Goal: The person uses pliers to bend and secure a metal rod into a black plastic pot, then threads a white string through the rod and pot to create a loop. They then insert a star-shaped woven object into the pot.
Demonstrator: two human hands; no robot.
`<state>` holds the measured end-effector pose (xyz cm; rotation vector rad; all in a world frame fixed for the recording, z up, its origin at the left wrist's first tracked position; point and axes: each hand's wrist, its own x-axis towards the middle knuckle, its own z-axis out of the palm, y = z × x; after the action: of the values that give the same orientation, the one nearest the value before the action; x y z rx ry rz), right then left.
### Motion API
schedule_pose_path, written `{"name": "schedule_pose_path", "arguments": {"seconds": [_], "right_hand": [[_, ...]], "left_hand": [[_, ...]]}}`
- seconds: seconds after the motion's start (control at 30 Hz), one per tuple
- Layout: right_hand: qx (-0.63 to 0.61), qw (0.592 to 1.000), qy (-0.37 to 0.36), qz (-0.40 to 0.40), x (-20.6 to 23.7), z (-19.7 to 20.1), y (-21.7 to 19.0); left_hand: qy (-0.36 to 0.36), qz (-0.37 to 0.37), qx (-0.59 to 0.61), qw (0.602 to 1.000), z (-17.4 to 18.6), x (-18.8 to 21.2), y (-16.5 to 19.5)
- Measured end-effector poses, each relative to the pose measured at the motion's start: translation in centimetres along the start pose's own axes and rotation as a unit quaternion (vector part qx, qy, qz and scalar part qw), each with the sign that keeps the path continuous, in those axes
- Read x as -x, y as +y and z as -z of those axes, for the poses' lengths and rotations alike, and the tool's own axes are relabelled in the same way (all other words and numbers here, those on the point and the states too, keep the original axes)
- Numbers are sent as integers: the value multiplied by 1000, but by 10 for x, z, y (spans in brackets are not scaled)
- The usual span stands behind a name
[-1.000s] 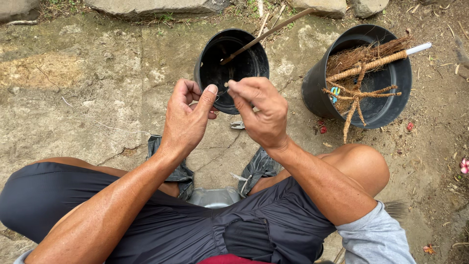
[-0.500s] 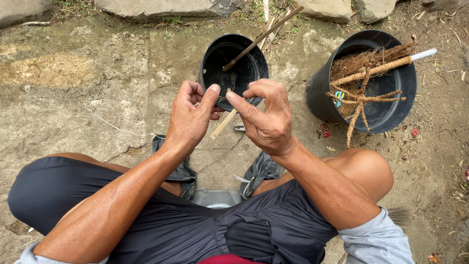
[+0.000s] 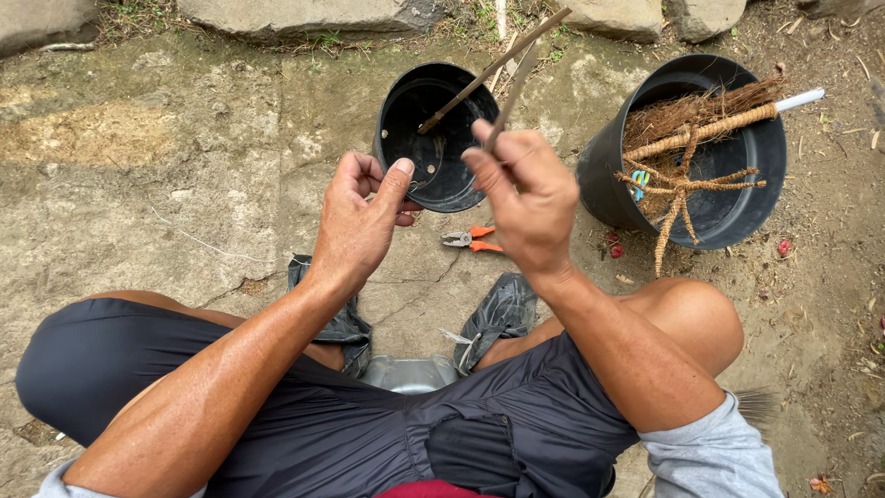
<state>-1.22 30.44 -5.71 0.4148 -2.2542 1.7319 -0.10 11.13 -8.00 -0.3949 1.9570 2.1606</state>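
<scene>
My right hand (image 3: 521,198) pinches a thin brown stick (image 3: 510,95) that points up and away over the small black pot (image 3: 433,138). A second, longer stick (image 3: 493,66) leans out of that pot's mouth. My left hand (image 3: 359,217) hovers beside the pot's near rim, thumb up and fingers curled; a fine wire seems to run from it, too small to be sure. Orange-handled pliers (image 3: 468,239) lie on the stone ground between my hands.
A larger black pot (image 3: 687,152) at the right holds a fibre-wrapped pole with side branches and a white pipe end. My knees and dark rubber boots (image 3: 498,314) frame a metal object at the bottom. Rocks border the far edge.
My right hand has lifted and turned, raising the thin stick upright over the small pot. The hands have drifted apart, uncovering the pliers on the ground.
</scene>
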Motion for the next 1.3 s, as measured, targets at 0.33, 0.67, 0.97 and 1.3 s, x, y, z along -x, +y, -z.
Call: {"name": "schedule_pose_path", "arguments": {"seconds": [0.33, 0.67, 0.97, 1.3], "right_hand": [[-245, 934, 199, -167, -31, 53, 28], [-347, 902, 102, -236, -29, 54, 19], [-396, 887, 19, -238, -19, 49, 20], [-394, 854, -91, -328, -3, 21, 15]], "left_hand": [[-5, 4, -25, 1000, -1, 2, 3], [-37, -30, -72, 996, -6, 7, -2], [-33, -12, -53, 998, -4, 6, -8], [-6, -50, -50, 997, -2, 5, -11]]}}
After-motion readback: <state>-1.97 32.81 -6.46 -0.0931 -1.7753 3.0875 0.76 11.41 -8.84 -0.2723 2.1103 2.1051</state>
